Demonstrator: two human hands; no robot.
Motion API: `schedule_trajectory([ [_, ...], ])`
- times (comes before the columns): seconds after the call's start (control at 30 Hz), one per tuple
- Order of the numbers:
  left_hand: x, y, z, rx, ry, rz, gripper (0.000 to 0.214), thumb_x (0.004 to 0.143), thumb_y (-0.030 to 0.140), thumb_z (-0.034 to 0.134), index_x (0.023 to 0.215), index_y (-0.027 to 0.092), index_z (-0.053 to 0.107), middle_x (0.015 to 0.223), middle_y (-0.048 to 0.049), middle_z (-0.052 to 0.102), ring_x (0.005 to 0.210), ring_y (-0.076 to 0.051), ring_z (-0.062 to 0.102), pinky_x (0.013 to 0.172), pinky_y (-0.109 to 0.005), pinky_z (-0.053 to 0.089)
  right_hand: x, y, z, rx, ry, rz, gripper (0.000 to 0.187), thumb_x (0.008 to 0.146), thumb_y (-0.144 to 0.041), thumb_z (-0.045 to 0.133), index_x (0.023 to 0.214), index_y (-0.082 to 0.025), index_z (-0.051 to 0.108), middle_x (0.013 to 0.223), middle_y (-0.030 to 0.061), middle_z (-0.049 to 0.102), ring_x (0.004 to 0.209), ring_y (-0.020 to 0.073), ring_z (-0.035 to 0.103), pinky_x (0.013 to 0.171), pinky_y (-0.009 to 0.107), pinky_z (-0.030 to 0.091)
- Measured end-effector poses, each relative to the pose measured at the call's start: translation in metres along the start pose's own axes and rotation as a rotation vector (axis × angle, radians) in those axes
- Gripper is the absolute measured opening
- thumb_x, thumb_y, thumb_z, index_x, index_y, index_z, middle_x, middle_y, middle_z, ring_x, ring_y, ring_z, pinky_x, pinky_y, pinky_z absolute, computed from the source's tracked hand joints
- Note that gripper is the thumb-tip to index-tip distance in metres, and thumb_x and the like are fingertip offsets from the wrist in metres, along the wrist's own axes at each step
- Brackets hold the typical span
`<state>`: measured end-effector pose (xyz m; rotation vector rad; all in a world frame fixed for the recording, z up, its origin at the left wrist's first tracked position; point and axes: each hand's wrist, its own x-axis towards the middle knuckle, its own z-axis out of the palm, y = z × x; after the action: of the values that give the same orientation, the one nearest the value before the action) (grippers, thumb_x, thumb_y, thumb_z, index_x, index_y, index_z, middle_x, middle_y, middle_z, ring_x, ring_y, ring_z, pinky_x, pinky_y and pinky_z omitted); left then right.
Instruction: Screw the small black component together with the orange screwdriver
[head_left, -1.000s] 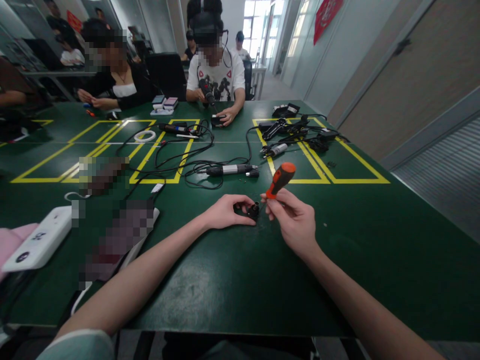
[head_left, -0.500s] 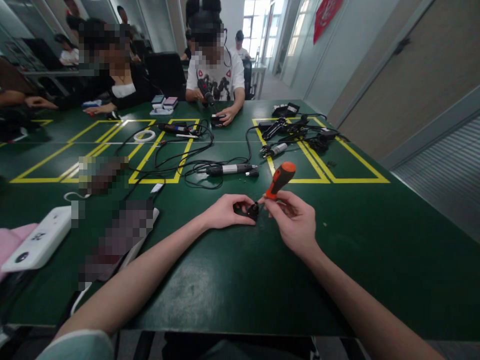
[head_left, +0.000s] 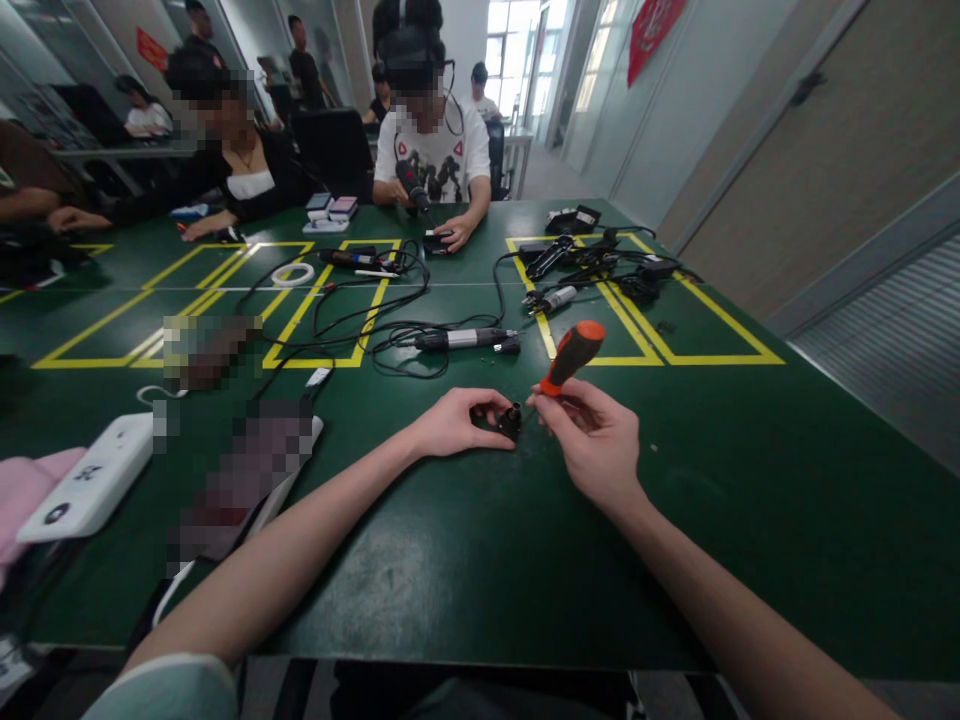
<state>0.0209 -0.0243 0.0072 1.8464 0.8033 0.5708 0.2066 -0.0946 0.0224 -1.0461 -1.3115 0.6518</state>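
Observation:
Between the thumb and fingers of my left hand (head_left: 466, 422) is a small black part (head_left: 510, 420), held low at the green tabletop (head_left: 420, 570). Its exact kind is too small to make out. My right hand (head_left: 596, 430) grips a screwdriver (head_left: 574, 358) with a black and orange handle. The handle tilts up and to the right, and its thin shaft points down toward the black part. A small gap shows between the right fingertips and the part. Whether the screwdriver's tip touches anything is unclear.
Beyond my hands lies a grey and black pen-shaped electric tool (head_left: 465, 340) with a looped cable. More cables and tools (head_left: 592, 255) rest at the back right. A white power strip (head_left: 90, 475) is at left. Across the table, a person (head_left: 435, 150) holds a power tool.
My right hand and the screwdriver have shifted slightly to the right, away from the black part. My left hand keeps its hold, and the whole view has shifted a little.

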Motion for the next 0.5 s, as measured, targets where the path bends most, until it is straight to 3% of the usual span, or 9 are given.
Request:
schedule_trajectory([
  [0.2, 0.0003, 0.0037, 0.0001, 0.016, -0.010, -0.001, 0.039, 0.070, 0.036, 0.089, 0.101, 0.016, 0.074, 0.087, 0.0001, 0.069, 0.081, -0.015, 0.060, 0.078, -0.027, 0.046, -0.0019, 0.0035, 0.0012, 0.087, 0.031, 0.053, 0.024, 0.081, -0.036, 0.083, 0.092, -0.020, 0.069, 0.082, 0.0059, 0.079, 0.065, 0.0181, 0.072, 0.052, 0.028, 0.057],
  [0.37, 0.0011, 0.0006, 0.0001, 0.022, -0.006, 0.005, 0.041, 0.069, 0.036, 0.090, 0.101, 0.016, 0.075, 0.086, -0.0002, 0.070, 0.083, -0.016, 0.061, 0.081, -0.028, 0.046, 0.0019, 0.0036, 0.0013, 0.042, 0.067, -0.003, 0.018, 0.076, -0.031, 0.084, 0.085, -0.022, 0.072, 0.087, 0.0042, 0.074, 0.068, 0.0159, 0.067, 0.051, 0.026, 0.055],
  [0.5, 0.0020, -0.0033, 0.0003, 0.029, 0.004, 0.006, 0.044, 0.068, 0.037, 0.090, 0.104, 0.016, 0.075, 0.089, -0.0005, 0.071, 0.083, -0.016, 0.062, 0.082, -0.029, 0.047, 0.0044, 0.0026, 0.0005, 0.032, 0.036, -0.017, 0.011, 0.082, -0.033, 0.078, 0.086, -0.022, 0.075, 0.088, 0.0037, 0.071, 0.066, 0.0149, 0.064, 0.051, 0.028, 0.054],
])
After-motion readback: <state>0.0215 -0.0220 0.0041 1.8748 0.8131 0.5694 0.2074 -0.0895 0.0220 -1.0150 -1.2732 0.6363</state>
